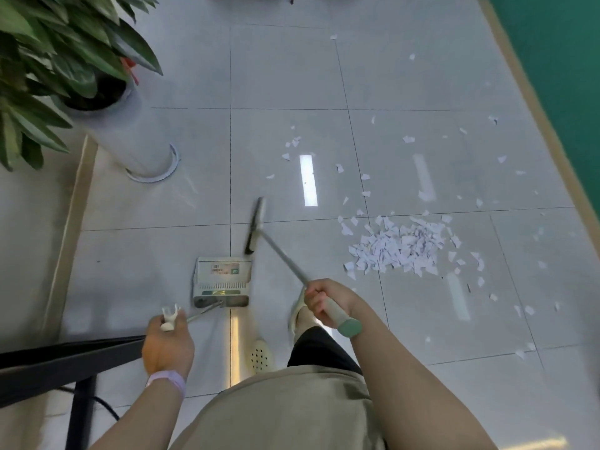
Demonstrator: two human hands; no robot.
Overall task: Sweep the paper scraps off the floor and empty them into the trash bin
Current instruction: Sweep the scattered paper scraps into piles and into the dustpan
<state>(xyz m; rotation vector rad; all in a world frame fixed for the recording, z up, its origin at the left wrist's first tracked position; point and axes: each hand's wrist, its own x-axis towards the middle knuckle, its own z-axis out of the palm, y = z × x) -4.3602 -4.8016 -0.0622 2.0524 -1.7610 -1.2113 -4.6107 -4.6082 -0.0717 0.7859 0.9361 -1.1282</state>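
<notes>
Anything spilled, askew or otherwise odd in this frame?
Yes: torn paper scraps lie in a loose heap on the floor tiles, to the right of the broom head, with strays scattered toward the green wall. The dustpan shows no scraps. Nothing looks damaged.

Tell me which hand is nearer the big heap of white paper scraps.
Right. The right hand, gripping the broom handle, is just left of the heap of white paper scraps; the left hand is farther left, beyond the dustpan.
</notes>
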